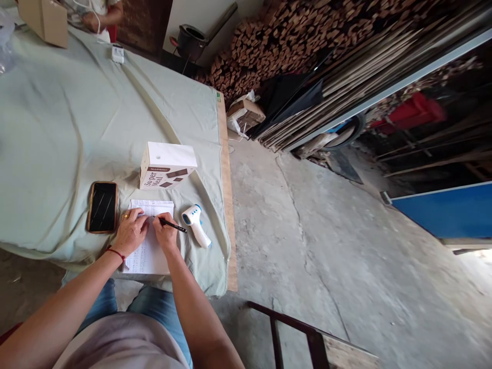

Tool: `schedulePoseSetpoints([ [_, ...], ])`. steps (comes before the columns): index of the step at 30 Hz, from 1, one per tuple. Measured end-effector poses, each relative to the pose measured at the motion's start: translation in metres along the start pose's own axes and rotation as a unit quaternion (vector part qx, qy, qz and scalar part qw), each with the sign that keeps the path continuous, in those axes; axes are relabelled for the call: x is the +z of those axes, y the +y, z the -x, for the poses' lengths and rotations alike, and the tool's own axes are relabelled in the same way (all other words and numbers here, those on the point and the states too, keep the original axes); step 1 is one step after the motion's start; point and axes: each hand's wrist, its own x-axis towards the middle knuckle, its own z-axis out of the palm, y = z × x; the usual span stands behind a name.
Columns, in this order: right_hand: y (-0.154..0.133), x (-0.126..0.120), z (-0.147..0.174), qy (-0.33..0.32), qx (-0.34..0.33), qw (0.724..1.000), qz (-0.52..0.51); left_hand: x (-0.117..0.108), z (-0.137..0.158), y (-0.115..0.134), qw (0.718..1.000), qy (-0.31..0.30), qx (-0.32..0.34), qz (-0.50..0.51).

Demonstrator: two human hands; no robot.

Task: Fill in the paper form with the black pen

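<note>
I have a cracked concrete floor (307, 246) filling most of the right side; stacked firewood (246, 56) rises beyond it; on the left stands a table under a pale green cloth (34, 154), its wooden edge bare along the right; across the table, at the top, I can see part of another person (105, 18), near a cardboard box (48, 23). Close to my wearer sits a white carton (169, 164), lettered "Super Meal"; just on the near side of it lie the written-on sheets of paper (154, 259), at the table's near edge; a dark-screened phone (102, 207) lies to their left, a white and blue thermometer gun (197, 226) to their right. The left hand (131, 233) rests on the paper, fingers loosely spread, holding nothing; the right hand (166, 234) pinches a black pen (175, 225) over the sheet, its back end slanting toward the thermometer gun; whether the tip touches, I cannot tell; smallest, a red bracelet (116, 252) circles the left wrist.
</note>
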Motion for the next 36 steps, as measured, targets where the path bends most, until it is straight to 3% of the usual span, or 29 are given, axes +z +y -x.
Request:
schedulePoseSetpoints([
  [36,0.0059,0.002,0.0019,0.021,0.022,1.0,0.007,0.0,-0.0007,0.0004,1.0,-0.006,-0.007,0.014],
])
